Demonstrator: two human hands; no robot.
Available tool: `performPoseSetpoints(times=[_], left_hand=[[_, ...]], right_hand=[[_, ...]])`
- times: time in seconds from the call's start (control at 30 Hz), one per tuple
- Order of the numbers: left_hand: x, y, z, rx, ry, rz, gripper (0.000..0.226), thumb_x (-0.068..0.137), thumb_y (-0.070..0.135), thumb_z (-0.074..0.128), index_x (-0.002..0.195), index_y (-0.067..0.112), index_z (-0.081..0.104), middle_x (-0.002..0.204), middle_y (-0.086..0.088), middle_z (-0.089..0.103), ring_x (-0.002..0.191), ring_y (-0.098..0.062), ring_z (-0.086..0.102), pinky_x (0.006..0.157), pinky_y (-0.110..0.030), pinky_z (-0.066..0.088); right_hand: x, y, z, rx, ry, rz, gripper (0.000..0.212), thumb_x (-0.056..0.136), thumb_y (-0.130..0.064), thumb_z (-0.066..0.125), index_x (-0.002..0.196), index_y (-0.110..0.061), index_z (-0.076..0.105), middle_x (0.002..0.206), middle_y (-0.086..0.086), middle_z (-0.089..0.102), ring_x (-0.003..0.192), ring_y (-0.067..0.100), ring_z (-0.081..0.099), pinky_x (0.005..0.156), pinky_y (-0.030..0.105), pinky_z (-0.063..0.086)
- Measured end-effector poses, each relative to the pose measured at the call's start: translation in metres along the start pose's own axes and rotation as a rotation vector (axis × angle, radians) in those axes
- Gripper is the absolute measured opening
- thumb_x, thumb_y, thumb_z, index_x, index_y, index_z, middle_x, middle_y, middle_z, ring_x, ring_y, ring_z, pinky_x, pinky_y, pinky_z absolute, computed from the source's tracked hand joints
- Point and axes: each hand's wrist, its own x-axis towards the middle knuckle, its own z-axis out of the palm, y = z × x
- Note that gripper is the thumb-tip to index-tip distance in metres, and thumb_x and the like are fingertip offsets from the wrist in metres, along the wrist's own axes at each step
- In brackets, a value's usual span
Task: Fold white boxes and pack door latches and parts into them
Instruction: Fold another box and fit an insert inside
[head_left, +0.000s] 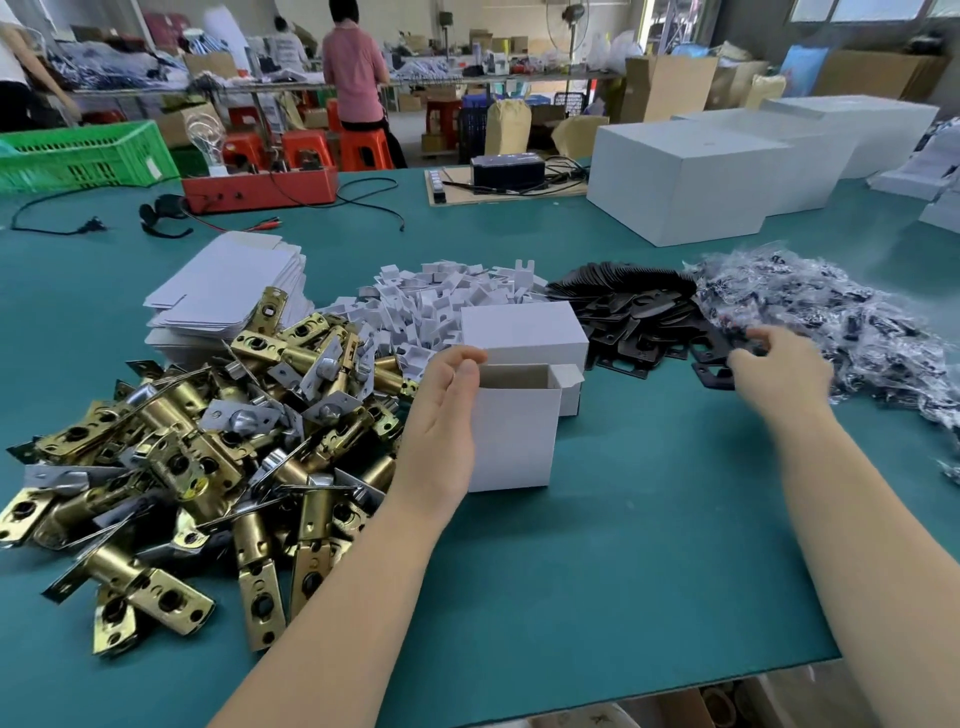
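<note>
The worktop (623, 545) is plain teal green. The latches (171, 467) are brass-gold with silver-grey plates. The open box (514, 441) is white outside, grey-brown inside. The flat cards (228, 286) and small folded inserts (436, 301) are white. The plates (639, 317) are black. The crate (83, 156) is bright green, the stools (363, 148) orange-red.

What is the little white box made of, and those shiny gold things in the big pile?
The white box looks like thin cardboard: matte white outside, duller greyish inside, with folded flaps. The gold latches look like metal, probably brass-plated steel: they gleam and mirror the light, with silvery plates mixed in.
</note>
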Motion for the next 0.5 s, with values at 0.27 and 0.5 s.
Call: performPoseSetpoints(times=[0.27,0.5], left_hand=[[-0.010,-0.003,0.019,-0.084,-0.032,0.012,0.024,0.090,0.049,0.037,0.100,0.036,0.056,0.096,0.005,0.060,0.092,-0.013,0.054,0.080,-0.030,0.042],[-0.015,-0.002,0.017,0.092,-0.124,0.086,0.029,0.093,0.045,0.032,0.108,0.030,0.051,0.091,0.009,0.051,0.083,-0.009,0.046,0.075,-0.022,0.037]], right_hand=[[-0.001,0.040,0.003,-0.297,0.004,0.137,0.041,0.095,-0.021,0.044,0.133,-0.009,0.051,0.146,0.020,0.034,0.131,0.041,0.030,0.107,0.045,0.026],[-0.005,0.037,0.004,-0.365,0.057,0.115,0.037,0.099,-0.025,0.043,0.127,-0.004,0.055,0.135,0.026,0.043,0.125,0.041,0.039,0.102,0.046,0.033]])
